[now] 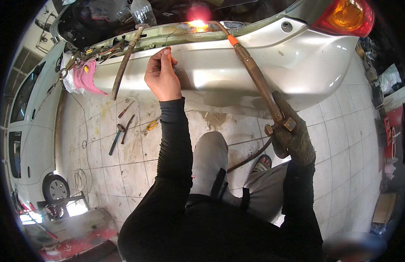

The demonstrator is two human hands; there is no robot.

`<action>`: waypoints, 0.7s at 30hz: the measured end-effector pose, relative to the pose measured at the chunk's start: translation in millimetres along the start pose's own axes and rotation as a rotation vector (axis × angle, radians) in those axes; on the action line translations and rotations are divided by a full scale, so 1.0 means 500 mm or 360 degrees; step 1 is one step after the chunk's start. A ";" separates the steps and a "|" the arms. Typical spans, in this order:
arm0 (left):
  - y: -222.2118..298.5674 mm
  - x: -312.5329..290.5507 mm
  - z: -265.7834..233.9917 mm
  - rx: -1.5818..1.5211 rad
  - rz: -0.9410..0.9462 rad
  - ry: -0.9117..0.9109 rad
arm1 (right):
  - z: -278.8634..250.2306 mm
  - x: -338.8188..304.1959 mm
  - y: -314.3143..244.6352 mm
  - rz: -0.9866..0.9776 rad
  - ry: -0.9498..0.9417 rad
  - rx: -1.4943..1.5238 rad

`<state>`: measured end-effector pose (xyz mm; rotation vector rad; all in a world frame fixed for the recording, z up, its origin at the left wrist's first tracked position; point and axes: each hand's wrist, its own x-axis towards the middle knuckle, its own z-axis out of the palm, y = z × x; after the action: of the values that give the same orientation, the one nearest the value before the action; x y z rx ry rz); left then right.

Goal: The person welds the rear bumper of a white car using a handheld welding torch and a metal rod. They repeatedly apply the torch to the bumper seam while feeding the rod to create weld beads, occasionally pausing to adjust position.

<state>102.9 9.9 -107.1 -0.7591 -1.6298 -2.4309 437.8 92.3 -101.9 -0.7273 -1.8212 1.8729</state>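
My bare left hand (164,75) is closed, thumb against fingers, around a thin wire (167,41) that rises toward the trunk sill. A bit of orange shows at the fingertips. On my right hand (297,136) is a dirty work glove, wrapped around the valve end of a long gas torch (258,78). The torch has an orange collar and a bent tip that reaches over the silver bumper (290,70). At that tip a bright flame glows on the metal sill (237,31) of the open trunk, to the right of the wire.
A wooden stick (125,65) leans on the bumper, beside tools (102,51) and a pink cloth (85,77). A hammer (117,139) and yellow-handled pliers (152,125) lie on the tiles. A hose (252,157) hangs near my legs. Another car (36,118) stands left.
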 end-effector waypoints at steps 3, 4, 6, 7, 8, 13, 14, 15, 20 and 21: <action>-0.001 -0.001 0.001 -0.0028 0.0003 0.0004 | -0.002 -0.002 0.012 -0.0041 -0.0030 0.0104; 0.000 -0.001 0.000 -0.0011 -0.0012 0.0004 | -0.003 -0.004 0.010 -0.0018 -0.0058 0.0152; 0.002 0.001 -0.001 0.0005 -0.0027 0.0006 | -0.004 -0.007 -0.001 0.0020 -0.0114 0.0249; -0.001 0.001 -0.005 0.0007 -0.0031 0.0009 | -0.003 -0.006 0.001 -0.0009 -0.0091 0.0224; -0.003 0.002 -0.003 0.0004 -0.0034 0.0007 | 0.000 -0.003 0.005 -0.0041 -0.0063 0.0199; 0.000 0.001 -0.002 -0.0032 -0.0003 -0.0007 | 0.008 -0.002 -0.013 0.0024 -0.0005 0.0134; 0.000 0.001 -0.002 -0.0026 -0.0001 -0.0007 | 0.003 0.000 -0.001 -0.0019 -0.0024 0.0127; -0.001 0.002 -0.001 -0.0031 -0.0002 -0.0009 | -0.001 0.001 0.007 -0.0061 -0.0044 0.0119; -0.002 0.001 -0.002 -0.0016 -0.0019 -0.0013 | -0.006 0.000 0.008 -0.0020 -0.0073 0.0189; -0.003 0.001 -0.004 -0.0029 -0.0015 -0.0016 | -0.004 -0.001 0.003 0.0026 -0.0086 0.0238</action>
<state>101.0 8.6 -108.7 -0.7689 -1.6211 -2.4557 439.5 93.4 -103.6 -0.6467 -1.6891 2.0323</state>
